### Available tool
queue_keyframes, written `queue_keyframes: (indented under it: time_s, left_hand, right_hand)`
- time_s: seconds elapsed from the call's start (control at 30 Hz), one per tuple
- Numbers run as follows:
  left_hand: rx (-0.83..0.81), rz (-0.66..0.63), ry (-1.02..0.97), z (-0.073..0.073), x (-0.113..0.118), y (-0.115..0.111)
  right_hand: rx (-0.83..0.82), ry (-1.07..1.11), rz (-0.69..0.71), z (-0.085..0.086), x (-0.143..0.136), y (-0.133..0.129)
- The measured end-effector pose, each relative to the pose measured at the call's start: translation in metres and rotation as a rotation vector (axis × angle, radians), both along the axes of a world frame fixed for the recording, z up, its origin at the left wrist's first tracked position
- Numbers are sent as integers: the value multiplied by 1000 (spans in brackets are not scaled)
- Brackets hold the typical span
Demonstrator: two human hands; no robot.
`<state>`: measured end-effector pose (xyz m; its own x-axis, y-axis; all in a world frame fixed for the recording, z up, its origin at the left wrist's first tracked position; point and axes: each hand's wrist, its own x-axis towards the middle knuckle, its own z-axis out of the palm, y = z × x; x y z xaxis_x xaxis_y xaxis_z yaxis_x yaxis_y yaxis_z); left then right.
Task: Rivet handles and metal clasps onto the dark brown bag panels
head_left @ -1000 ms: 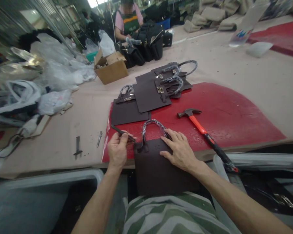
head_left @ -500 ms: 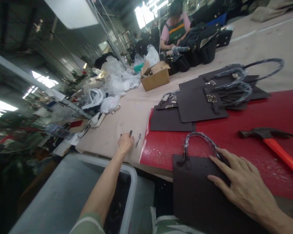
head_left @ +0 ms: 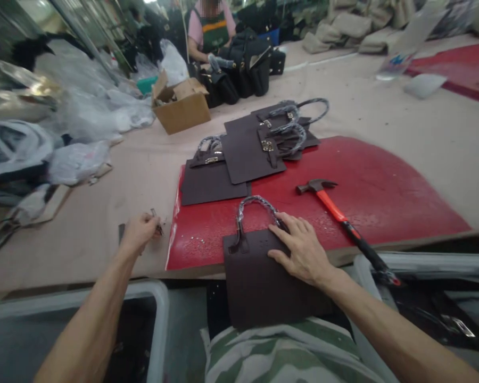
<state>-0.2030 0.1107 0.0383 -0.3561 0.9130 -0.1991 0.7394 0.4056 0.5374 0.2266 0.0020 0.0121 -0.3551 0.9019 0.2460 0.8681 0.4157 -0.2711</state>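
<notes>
My left hand (head_left: 139,232) is closed at the left of the red mat (head_left: 195,239), its fingertips pinched on a small metal tool (head_left: 156,221). A dark flat piece (head_left: 121,233) lies beside that hand. My right hand (head_left: 299,247) rests with spread fingers on a dark brown bag panel (head_left: 263,287), near one end of its plastic-wrapped handle (head_left: 257,199). The panel overhangs the table's front edge toward my lap. Behind it, more brown panels (head_left: 247,159) with handles and metal clasps lie stacked. A hammer (head_left: 331,205) with an orange and black grip lies on the mat.
A cardboard box (head_left: 181,111) and plastic bags (head_left: 80,162) stand at the back left. Grey bins (head_left: 159,319) sit below the table's front edge. Across the table, a person (head_left: 211,32) is beside black bags (head_left: 243,66). A clear bottle (head_left: 399,58) stands back right.
The view has swung right. My left hand has moved onto the small metal tool, which lay loose on the table before. My right hand still rests on the brown panel.
</notes>
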Motion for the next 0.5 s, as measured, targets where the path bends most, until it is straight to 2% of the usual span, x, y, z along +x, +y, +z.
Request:
queue_keyframes:
  time_s: [0.1, 0.2, 0.3, 0.37, 0.43, 0.5]
  left_hand:
    - [284, 108, -547, 12, 38, -24]
    - [392, -22, -796, 16, 106, -55]
    - [397, -223, -885, 9, 177, -80]
    - [394, -315, -880, 0, 210, -90]
    - [416, -369, -812, -9, 229, -94]
    - [435, -394, -742, -16, 235, -96]
  right_hand:
    - [-16, 10, -5, 2, -1, -2]
    - [-24, 19, -10, 2, -1, -2]
    - [-33, 15, -12, 2, -1, -2]
    - [-36, 10, -12, 2, -1, -2]
    - [-33, 7, -14, 1, -2, -2]
    - [-30, 8, -15, 1, -2, -2]
